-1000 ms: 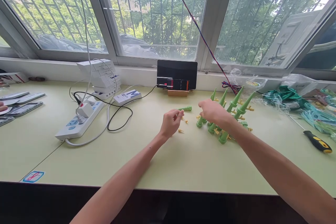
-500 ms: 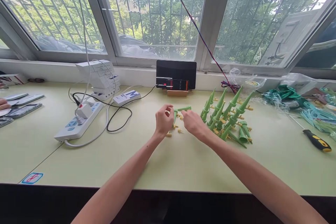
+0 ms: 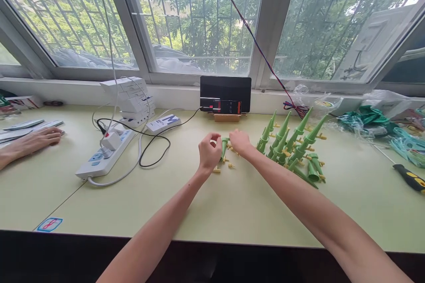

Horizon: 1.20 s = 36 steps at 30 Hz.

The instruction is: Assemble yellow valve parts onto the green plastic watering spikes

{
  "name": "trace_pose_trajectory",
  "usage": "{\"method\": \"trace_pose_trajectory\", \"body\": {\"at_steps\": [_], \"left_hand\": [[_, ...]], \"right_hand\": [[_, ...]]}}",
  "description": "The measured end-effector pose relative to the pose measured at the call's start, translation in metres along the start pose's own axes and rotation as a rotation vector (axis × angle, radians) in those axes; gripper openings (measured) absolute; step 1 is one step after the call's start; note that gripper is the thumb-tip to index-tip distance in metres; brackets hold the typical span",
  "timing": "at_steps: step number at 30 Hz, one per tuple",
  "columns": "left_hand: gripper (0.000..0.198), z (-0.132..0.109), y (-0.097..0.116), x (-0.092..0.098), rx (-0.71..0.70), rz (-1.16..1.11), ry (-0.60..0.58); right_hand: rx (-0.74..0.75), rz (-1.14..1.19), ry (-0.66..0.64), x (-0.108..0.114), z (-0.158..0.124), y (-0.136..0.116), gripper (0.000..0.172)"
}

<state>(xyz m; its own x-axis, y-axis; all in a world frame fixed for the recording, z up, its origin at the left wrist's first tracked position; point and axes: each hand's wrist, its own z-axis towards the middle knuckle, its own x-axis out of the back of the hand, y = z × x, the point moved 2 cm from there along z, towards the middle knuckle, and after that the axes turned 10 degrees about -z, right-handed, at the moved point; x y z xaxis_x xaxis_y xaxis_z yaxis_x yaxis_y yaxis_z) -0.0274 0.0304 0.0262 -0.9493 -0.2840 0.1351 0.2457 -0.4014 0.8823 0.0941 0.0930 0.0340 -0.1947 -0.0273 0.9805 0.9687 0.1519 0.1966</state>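
My left hand [image 3: 210, 152] is curled, thumb and fingers closed on a green plastic watering spike [image 3: 224, 147] at its right side. Just right of it, my right hand [image 3: 239, 142] reaches over the table with its fingers bent together. Whatever they hold is hidden behind the hand. Small yellow valve pieces [image 3: 231, 166] lie below and between the hands. To the right of my right hand stands a cluster of green spikes [image 3: 282, 139] with yellow valves sticking out of their sides. Several more green spikes [image 3: 313, 171] lie or lean at the cluster's near edge.
A white power strip [image 3: 102, 157] with plugs and looping cables lies left of my hands. Behind them a black tablet [image 3: 226, 86] leans against the sill. A screwdriver [image 3: 410, 177] and plastic wrapping [image 3: 368, 119] are at right. Another person's hand [image 3: 43, 138] rests over flat devices at far left.
My right hand has moved slightly farther from me, over the spot where a green spike lay. My left hand keeps its pose. The other person's hand has come farther into view.
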Motion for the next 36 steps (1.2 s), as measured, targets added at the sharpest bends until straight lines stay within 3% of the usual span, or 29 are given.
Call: {"method": "trace_pose_trajectory", "body": {"at_steps": [8,15,21,25,28,32,36], "left_hand": [[0.016,-0.001,0.001,-0.001,0.008,0.004,-0.008],[0.017,-0.001,0.001,-0.001,0.010,-0.002,-0.018],[0.019,0.000,-0.001,0.000,0.037,-0.065,-0.013],[0.021,0.002,-0.002,0.000,0.077,-0.181,-0.019],[0.024,0.002,0.001,-0.003,0.171,-0.328,-0.098],[0.037,-0.003,0.007,-0.008,0.310,-0.429,-0.316],[0.049,-0.007,0.013,-0.011,0.329,-0.415,-0.533]], "right_hand": [[-0.007,-0.022,-0.001,-0.009,0.000,0.000,0.032],[-0.049,0.002,0.016,-0.001,-0.008,-0.001,0.033],[-0.046,0.028,0.149,0.026,-0.034,0.000,0.041],[0.064,0.065,0.371,0.031,-0.064,0.003,0.037],[0.199,0.139,0.536,0.017,-0.086,0.006,0.038],[0.473,0.241,0.670,-0.009,-0.103,0.008,0.036],[0.512,0.390,0.678,-0.024,-0.105,0.011,0.035]]}}
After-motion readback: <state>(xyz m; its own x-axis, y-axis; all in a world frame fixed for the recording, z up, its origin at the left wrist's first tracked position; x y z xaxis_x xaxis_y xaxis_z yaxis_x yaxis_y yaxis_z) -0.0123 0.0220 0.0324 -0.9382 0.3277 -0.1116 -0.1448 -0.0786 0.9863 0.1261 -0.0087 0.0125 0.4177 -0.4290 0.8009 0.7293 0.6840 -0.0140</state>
